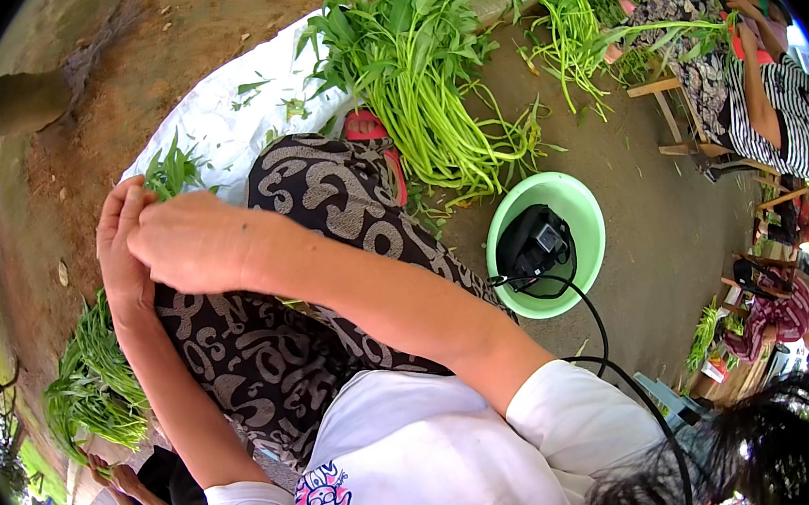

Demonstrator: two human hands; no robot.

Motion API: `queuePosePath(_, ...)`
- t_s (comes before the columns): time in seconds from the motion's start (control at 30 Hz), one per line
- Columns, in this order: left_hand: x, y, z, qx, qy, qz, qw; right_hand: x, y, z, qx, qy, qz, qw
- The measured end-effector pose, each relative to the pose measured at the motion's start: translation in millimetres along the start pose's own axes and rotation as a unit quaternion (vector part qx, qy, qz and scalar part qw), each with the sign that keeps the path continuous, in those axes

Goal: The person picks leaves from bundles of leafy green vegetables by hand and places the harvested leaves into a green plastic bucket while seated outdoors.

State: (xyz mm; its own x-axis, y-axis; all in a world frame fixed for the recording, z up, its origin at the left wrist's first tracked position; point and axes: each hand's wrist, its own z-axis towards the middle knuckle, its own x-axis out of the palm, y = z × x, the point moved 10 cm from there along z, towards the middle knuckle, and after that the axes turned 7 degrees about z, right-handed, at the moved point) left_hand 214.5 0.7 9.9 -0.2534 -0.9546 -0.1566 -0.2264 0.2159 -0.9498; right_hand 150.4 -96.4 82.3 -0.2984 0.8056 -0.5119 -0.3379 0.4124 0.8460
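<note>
My left hand (118,236) and my right hand (191,242) meet at the left, over my lap. Both have fingers bent and pressed together, with the fingertips touching. Whatever they pinch is hidden. Just beyond them, leafy green tips (173,172) show over a white plastic sheet (205,106) strewn with loose leaves. A large heap of water spinach (428,94), long pale stems with narrow leaves, lies past my knees in patterned trousers (319,178). Another bunch of greens (100,379) lies at the left, by another person's hands (114,472).
To the right stands a pale green basin (593,234) holding a black device (535,242) whose cable runs toward me. More greens (557,14) lie along a kerb. A person in stripes (781,114) holds stalks at the far right; other seated people are behind. A tree trunk (15,105) stands far left.
</note>
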Motion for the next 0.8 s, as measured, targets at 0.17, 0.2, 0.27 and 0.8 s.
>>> queuePosePath(0.17,26.0,-2.0,-2.5,-0.049,0.008,0.025,0.998,-34.2,-35.2,7.8,0.016,-0.045,0.114,0.992)
queuePosePath(0.2,24.5,2.5,1.6,-0.065,0.036,0.064,0.995,-45.0,-47.5,4.9,0.059,-0.050,0.123,0.989)
queuePosePath(0.27,26.5,2.1,0.3,-0.063,0.043,0.107,0.991,-74.7,-81.7,-6.9,0.099,-0.115,0.125,0.980)
queuePosePath(0.8,30.5,-2.4,-2.5,-0.063,0.047,0.125,0.989,-58.2,-357.7,-298.5,0.476,-0.429,-0.128,0.757)
